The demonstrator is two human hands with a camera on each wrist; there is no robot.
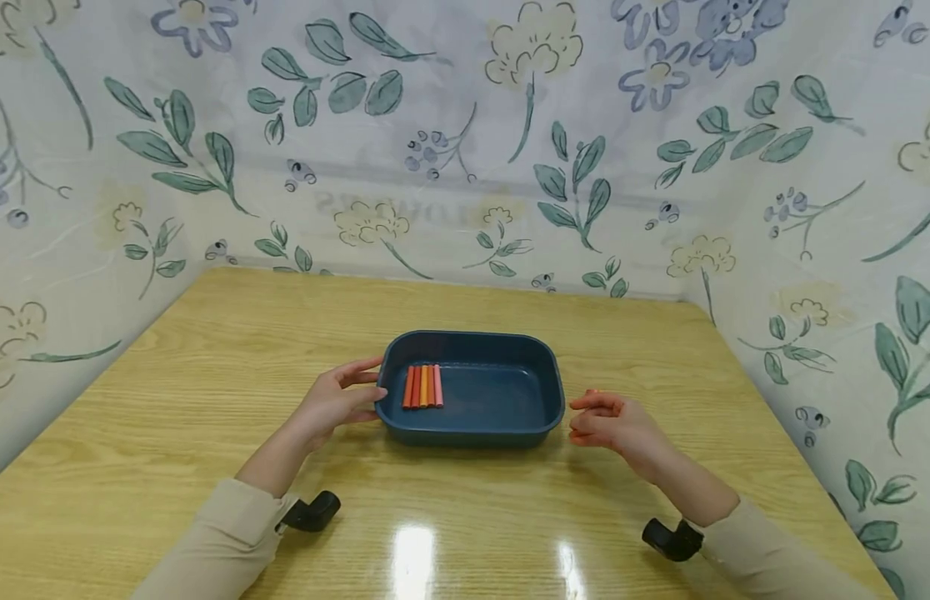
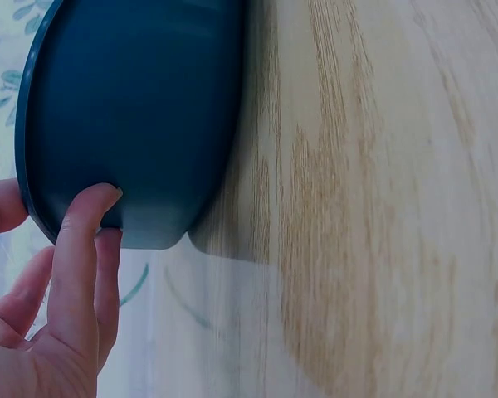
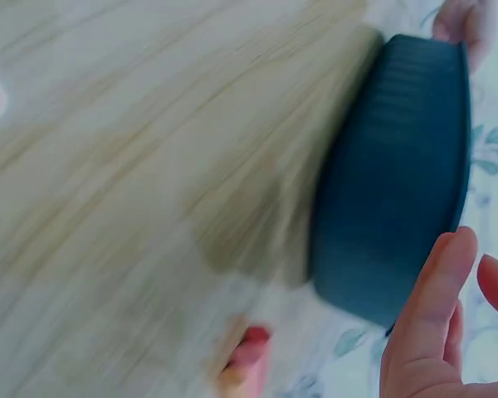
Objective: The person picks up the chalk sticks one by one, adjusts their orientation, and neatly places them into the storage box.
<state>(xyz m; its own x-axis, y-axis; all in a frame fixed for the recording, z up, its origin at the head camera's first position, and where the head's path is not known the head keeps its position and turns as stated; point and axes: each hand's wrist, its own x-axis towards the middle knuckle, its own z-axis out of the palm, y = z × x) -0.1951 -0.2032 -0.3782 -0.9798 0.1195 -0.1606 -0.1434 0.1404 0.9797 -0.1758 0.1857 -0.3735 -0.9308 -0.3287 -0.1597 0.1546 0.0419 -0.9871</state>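
A dark blue rectangular tub (image 1: 480,435) sits on the table. Inside it, at the left, several thin red, orange and pink sticks (image 1: 423,387) lie side by side; their kind is unclear. My left hand (image 1: 333,400) grips the tub's left end, thumb at the rim and fingers against the outer wall (image 2: 149,149). Just off the right end is my right hand (image 1: 622,429), its fingers (image 3: 436,307) extended and the thumb apart. Close to that hand, blurred red, pink and orange sticks (image 3: 247,361) show in the right wrist view; the hand mostly hides them in the head view.
The wood-grain table (image 1: 285,325) reaches back to a flower-patterned cloth (image 1: 450,100) that also hangs along both sides. A black camera mount (image 1: 311,511) is strapped to the left wrist and another mount (image 1: 672,540) to the right.
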